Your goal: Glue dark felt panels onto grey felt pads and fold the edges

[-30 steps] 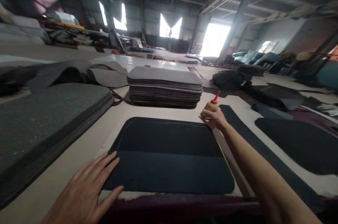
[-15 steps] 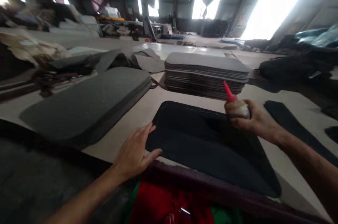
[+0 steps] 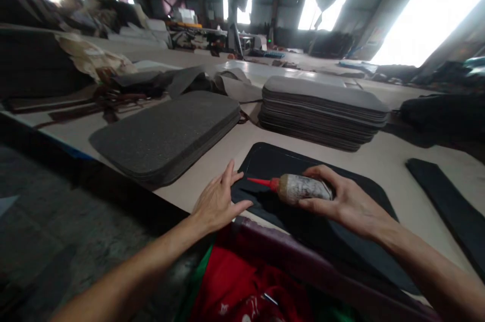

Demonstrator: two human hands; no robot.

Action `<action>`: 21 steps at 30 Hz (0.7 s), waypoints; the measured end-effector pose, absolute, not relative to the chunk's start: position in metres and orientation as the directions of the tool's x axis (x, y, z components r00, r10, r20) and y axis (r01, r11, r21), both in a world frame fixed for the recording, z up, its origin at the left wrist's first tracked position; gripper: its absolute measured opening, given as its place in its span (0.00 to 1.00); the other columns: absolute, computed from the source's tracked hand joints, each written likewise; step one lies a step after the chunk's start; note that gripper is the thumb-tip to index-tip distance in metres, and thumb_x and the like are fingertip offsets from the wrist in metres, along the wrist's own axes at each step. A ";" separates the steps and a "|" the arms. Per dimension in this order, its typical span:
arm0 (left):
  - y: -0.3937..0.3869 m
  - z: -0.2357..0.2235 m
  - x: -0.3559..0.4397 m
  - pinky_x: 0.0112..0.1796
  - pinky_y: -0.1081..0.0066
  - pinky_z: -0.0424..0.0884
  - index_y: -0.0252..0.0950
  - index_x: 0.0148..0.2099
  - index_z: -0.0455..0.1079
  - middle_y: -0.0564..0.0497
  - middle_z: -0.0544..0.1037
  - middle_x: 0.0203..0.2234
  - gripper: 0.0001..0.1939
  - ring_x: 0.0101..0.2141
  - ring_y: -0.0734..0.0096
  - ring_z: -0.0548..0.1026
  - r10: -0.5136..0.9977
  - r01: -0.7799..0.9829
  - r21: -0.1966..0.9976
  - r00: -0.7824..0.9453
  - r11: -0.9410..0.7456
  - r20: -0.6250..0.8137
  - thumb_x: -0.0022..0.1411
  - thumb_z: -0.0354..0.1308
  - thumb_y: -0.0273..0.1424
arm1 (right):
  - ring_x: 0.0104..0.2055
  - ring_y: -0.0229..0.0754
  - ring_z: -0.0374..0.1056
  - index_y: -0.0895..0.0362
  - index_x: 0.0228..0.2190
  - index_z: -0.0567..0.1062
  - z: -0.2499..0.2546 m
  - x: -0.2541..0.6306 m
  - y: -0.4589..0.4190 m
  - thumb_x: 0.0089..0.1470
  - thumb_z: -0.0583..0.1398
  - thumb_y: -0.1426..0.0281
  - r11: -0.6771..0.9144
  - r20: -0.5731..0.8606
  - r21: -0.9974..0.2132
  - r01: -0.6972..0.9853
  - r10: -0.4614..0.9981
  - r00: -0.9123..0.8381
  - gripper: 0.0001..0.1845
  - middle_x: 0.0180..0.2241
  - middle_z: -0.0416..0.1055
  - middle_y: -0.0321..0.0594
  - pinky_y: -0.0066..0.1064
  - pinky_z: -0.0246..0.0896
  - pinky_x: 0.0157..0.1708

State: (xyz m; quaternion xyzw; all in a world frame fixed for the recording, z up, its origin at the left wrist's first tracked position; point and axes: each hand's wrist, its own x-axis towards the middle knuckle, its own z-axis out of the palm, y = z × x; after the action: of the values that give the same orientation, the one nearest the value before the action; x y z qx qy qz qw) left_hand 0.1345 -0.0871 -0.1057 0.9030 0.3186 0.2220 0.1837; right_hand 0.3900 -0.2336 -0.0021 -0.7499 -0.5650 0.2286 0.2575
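1 red-nozzled bottle [image 3: 303, 188], gripped in right hand [image 3: 350, 203]; 1 dark panel [image 3: 322, 228] beneath; left hand [image 3: 217, 203], fingers spread, at panel's edge.

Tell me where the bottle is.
In the head view, the bottle is in the right hand, over the dark panel, nozzle towards the left hand.

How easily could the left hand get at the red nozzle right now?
Probably yes, easily: the left hand looks free, the red nozzle points its way, and nothing seems to stand between. The right hand grips the bottle farther back, leaving the nozzle bare.
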 end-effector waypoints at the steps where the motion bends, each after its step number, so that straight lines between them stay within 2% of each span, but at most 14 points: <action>1: -0.087 -0.106 0.135 0.60 0.50 0.62 0.36 0.72 0.22 0.41 0.70 0.61 0.58 0.63 0.53 0.64 0.657 0.493 0.474 0.699 -0.730 0.283 0.61 0.64 0.40 | 0.31 0.42 0.70 0.53 0.47 0.72 -0.002 0.385 -0.231 0.49 0.66 0.56 -0.219 -0.045 -0.656 0.722 0.966 0.253 0.25 0.34 0.75 0.35 0.30 0.63 0.29; 5: -0.086 -0.108 0.136 0.61 0.51 0.61 0.38 0.72 0.21 0.42 0.70 0.61 0.59 0.64 0.54 0.63 0.654 0.496 0.466 0.704 -0.733 0.279 0.60 0.65 0.41 | 0.31 0.41 0.69 0.53 0.45 0.73 -0.005 0.367 -0.220 0.50 0.65 0.57 -0.157 -0.003 -0.673 0.723 0.978 0.210 0.22 0.32 0.74 0.34 0.30 0.60 0.29; 10: -0.085 -0.108 0.136 0.62 0.51 0.61 0.39 0.73 0.23 0.44 0.70 0.62 0.58 0.64 0.53 0.62 0.664 0.504 0.478 0.700 -0.720 0.263 0.59 0.66 0.39 | 0.35 0.41 0.68 0.53 0.42 0.74 -0.009 0.351 -0.203 0.52 0.64 0.60 -0.076 0.051 -0.612 0.787 0.990 0.135 0.16 0.35 0.74 0.35 0.31 0.58 0.33; 16: -0.084 -0.108 0.135 0.62 0.51 0.61 0.37 0.73 0.29 0.44 0.71 0.61 0.57 0.64 0.53 0.63 0.653 0.499 0.462 0.707 -0.733 0.273 0.58 0.66 0.41 | 0.32 0.40 0.65 0.53 0.39 0.74 0.001 0.348 -0.196 0.51 0.63 0.63 -0.078 0.030 -0.544 0.835 0.993 0.112 0.13 0.33 0.72 0.35 0.30 0.52 0.31; 18: -0.083 -0.108 0.135 0.62 0.52 0.61 0.37 0.73 0.38 0.43 0.71 0.61 0.51 0.63 0.54 0.65 0.634 0.493 0.433 0.719 -0.754 0.285 0.59 0.66 0.41 | 0.31 0.39 0.64 0.52 0.39 0.74 0.006 0.348 -0.195 0.51 0.63 0.63 -0.072 0.032 -0.521 0.850 0.994 0.103 0.13 0.32 0.72 0.34 0.30 0.50 0.30; 21: -0.082 -0.105 0.136 0.63 0.51 0.61 0.38 0.67 0.59 0.42 0.70 0.62 0.36 0.62 0.53 0.66 0.596 0.487 0.368 0.749 -0.792 0.291 0.61 0.64 0.42 | 0.31 0.39 0.63 0.52 0.39 0.74 0.010 0.346 -0.193 0.51 0.63 0.62 -0.064 0.030 -0.496 0.866 0.995 0.091 0.13 0.32 0.71 0.34 0.30 0.48 0.29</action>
State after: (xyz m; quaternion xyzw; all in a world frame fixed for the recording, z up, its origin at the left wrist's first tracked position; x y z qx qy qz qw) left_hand 0.1361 -0.0822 -0.1054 0.9251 0.2927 0.2001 0.1358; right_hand 0.3458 -0.1931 0.0101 -0.7112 -0.6543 0.1623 0.1996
